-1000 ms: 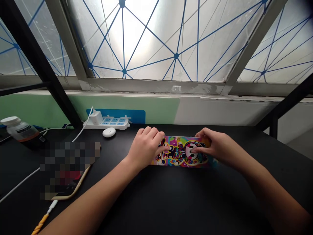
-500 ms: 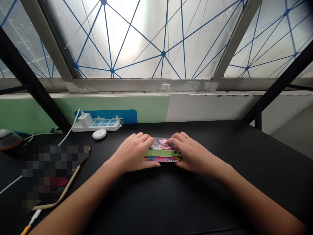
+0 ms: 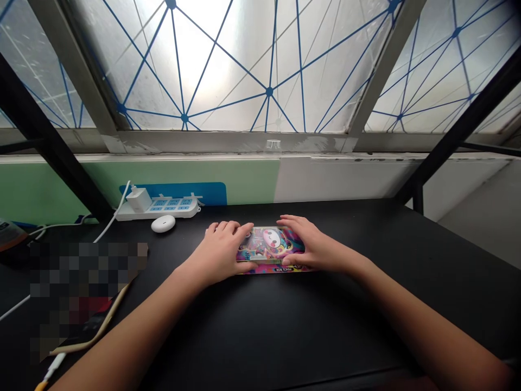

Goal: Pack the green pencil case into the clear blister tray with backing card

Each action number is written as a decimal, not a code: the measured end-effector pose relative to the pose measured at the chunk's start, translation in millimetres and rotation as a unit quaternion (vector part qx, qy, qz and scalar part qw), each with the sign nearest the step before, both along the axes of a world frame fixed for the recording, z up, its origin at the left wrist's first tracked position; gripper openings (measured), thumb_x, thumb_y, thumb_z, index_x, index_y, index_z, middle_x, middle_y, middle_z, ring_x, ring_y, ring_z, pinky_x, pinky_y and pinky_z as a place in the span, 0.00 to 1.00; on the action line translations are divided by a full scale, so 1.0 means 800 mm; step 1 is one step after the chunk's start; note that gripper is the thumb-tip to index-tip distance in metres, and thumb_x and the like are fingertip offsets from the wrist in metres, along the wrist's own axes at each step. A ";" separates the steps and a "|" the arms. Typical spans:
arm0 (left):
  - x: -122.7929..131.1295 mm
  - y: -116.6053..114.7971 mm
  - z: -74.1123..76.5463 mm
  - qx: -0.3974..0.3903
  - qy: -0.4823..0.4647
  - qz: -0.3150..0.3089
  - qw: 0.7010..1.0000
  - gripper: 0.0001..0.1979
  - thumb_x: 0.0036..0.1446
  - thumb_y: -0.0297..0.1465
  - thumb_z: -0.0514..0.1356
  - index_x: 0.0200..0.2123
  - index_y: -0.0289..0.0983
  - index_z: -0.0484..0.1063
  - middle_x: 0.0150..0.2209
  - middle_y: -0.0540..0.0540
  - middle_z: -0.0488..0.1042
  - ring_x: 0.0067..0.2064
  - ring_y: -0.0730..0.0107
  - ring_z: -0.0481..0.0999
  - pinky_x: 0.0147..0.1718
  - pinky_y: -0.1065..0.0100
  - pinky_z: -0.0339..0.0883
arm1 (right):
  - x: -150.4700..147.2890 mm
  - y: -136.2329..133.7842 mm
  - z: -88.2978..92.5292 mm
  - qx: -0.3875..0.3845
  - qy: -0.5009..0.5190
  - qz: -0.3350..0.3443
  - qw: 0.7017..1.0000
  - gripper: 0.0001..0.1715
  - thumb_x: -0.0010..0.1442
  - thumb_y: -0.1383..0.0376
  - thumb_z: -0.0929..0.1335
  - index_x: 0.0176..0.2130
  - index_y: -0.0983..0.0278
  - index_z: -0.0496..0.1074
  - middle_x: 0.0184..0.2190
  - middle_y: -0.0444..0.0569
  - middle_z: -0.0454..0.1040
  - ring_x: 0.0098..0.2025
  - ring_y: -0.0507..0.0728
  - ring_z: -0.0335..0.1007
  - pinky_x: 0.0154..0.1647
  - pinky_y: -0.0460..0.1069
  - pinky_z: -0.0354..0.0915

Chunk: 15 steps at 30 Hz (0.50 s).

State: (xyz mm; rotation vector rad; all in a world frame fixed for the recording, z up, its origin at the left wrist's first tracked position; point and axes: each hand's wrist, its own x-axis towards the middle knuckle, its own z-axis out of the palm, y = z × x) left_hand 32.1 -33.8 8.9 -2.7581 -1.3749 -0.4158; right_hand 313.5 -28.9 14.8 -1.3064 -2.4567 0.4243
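Card box, brightly printed, folded short from the long strip, lying between both hands.
Left hand grips its left end, fingertips over the far edge, thumb along the near edge; right hand holds the right end the same way. Fingers hold it lightly, not clenched. The box rests on the black table; a white power strip and oval case lie beyond.
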 end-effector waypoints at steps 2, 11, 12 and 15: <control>0.006 -0.006 0.004 0.047 0.008 0.012 0.999 0.43 0.51 0.48 0.67 0.66 0.42 0.58 0.57 0.36 0.68 0.57 0.44 0.66 0.58 0.46 0.53 | 0.006 0.005 0.002 0.012 0.003 -0.016 1.000 0.52 0.51 0.40 0.72 0.65 0.60 0.58 0.64 0.60 0.60 0.65 0.70 0.56 0.63 0.64 0.55; 0.005 -0.008 0.018 0.180 -0.017 0.004 0.983 0.44 0.56 0.59 0.57 0.67 0.38 0.57 0.61 0.33 0.64 0.60 0.42 0.63 0.55 0.48 0.57 | 0.003 -0.001 0.012 0.204 -0.021 -0.031 0.978 0.56 0.41 0.42 0.78 0.61 0.60 0.61 0.52 0.58 0.67 0.54 0.69 0.63 0.58 0.63 0.59; 0.003 -0.008 0.022 0.191 -0.025 0.014 0.981 0.41 0.58 0.58 0.56 0.66 0.37 0.58 0.60 0.33 0.65 0.60 0.42 0.64 0.56 0.47 0.57 | 0.001 -0.003 0.013 0.225 -0.028 -0.023 0.974 0.57 0.41 0.41 0.78 0.61 0.61 0.61 0.51 0.58 0.67 0.53 0.68 0.63 0.57 0.62 0.59; 0.002 -0.011 0.033 0.211 -0.021 0.033 0.977 0.32 0.62 0.50 0.58 0.60 0.35 0.64 0.53 0.35 0.72 0.55 0.46 0.69 0.57 0.48 0.55 | -0.005 -0.010 0.016 0.297 -0.048 -0.014 0.954 0.50 0.45 0.44 0.78 0.58 0.63 0.63 0.48 0.57 0.69 0.50 0.67 0.65 0.53 0.61 0.60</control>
